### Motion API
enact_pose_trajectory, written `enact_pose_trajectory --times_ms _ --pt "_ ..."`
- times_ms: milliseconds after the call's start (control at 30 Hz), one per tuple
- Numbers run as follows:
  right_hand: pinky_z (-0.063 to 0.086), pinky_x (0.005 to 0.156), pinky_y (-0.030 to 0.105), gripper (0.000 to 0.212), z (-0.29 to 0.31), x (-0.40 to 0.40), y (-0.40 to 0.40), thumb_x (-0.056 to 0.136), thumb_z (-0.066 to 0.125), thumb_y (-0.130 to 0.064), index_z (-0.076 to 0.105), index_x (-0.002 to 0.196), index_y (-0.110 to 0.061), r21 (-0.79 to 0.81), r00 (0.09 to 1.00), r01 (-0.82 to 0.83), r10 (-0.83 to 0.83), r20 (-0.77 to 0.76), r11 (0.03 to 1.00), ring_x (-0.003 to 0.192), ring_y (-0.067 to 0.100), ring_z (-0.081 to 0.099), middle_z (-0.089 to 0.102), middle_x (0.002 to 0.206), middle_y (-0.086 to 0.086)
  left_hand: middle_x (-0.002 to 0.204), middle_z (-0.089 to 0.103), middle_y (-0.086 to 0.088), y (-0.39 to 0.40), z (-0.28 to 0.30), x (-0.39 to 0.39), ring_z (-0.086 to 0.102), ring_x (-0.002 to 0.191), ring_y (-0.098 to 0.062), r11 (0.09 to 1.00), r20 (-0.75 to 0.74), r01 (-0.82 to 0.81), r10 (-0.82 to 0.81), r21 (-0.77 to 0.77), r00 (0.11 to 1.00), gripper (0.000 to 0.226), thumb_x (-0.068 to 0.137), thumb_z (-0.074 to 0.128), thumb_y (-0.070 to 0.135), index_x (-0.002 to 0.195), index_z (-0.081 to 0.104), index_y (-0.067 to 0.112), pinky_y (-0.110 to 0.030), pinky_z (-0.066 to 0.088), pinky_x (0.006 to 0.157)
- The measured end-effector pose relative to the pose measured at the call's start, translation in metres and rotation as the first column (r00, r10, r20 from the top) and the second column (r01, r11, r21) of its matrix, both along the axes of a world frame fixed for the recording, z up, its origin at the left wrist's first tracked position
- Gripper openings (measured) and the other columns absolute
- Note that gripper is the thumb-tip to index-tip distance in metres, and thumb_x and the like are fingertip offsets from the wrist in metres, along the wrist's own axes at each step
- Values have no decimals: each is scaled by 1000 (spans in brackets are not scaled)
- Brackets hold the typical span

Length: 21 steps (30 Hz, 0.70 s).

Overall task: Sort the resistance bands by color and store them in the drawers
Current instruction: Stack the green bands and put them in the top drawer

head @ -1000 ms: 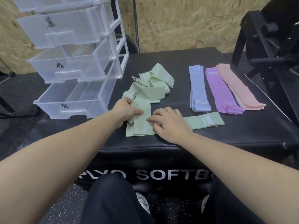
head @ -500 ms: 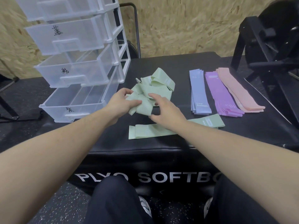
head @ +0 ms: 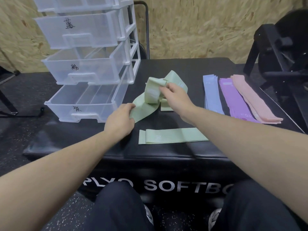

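Here the right hand (head: 173, 95) pinches the upper part of a tangled green band (head: 150, 95) and holds it above the black soft box (head: 166, 157). The left hand (head: 120, 119) grips the lower end of the same green bundle, near the open bottom drawer (head: 80, 104) of the clear drawer unit (head: 90, 52). Two flat green bands (head: 170, 135) lie on the box near its front edge. To the right lie three piles side by side: blue bands (head: 211, 95), purple bands (head: 235, 100) and pink bands (head: 255, 100).
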State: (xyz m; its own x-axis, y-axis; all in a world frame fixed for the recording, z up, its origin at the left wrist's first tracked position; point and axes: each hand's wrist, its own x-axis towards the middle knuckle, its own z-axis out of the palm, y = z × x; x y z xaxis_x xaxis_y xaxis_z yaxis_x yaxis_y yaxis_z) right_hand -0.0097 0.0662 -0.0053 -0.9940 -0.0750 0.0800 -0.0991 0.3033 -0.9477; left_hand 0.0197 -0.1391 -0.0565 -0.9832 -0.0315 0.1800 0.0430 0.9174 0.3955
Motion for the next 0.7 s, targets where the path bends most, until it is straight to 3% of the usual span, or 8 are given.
enact_pose_trajectory --times_ms 33,100,200,267,367,500,600,700 --pt "55 79 34 22 5 0 -4 101 50 -34 52 87 -17 -68 999 -19 22 38 997 82 24 67 62 91 5 145 47 4 2 1 0 53 123 -23 1000 -35 15 -15 -2 999 56 90 51 7 144 43 22 -40 47 94" --pt "57 93 41 20 13 0 -12 102 50 -32 56 94 -16 -168 995 -43 58 84 985 87 23 73 68 106 6 142 48 3 7 6 3 51 124 -23 999 -62 41 -40 17 997 59 86 53 8 143 43 21 -39 48 92" --pt "61 87 41 21 22 1 -19 104 48 -30 62 106 -14 -260 991 -46 76 107 964 92 29 74 70 115 10 123 57 12 16 17 8 59 109 -20 978 -25 18 -14 208 1000 58 82 58 18 137 44 31 -33 48 77" --pt "63 76 36 21 24 3 -22 104 48 -28 61 111 -14 -341 984 -40 97 152 939 94 33 74 69 119 13 115 54 21 22 24 12 60 97 -10 911 -10 22 -19 411 1000 58 85 63 25 138 41 34 -25 46 71" --pt "62 72 36 18 26 5 -20 105 46 -26 60 107 -15 -439 975 -8 104 194 898 87 30 75 70 116 13 117 56 22 26 31 11 55 101 -1 843 -47 35 -12 537 999 45 88 68 36 129 49 30 -14 39 72" --pt "62 80 40 15 36 11 -12 103 46 -20 59 108 -14 -553 973 18 113 202 833 84 29 74 71 107 14 93 59 15 25 46 5 55 87 -7 770 -111 -7 100 638 989 7 93 60 31 96 54 28 -22 41 70" --pt "62 75 39 12 41 16 -6 97 52 -17 57 107 -14 -548 979 -10 119 164 837 81 27 74 71 106 14 79 58 13 25 61 4 50 70 -9 731 -144 71 37 678 989 9 92 54 23 87 48 28 -29 42 68" --pt "62 82 41 9 44 22 0 95 57 -21 57 103 -17 -498 986 -29 106 127 867 83 21 72 70 102 6 61 53 17 27 75 8 44 57 -8 743 -155 129 -34 657 987 7 90 51 18 91 46 22 -34 43 60"
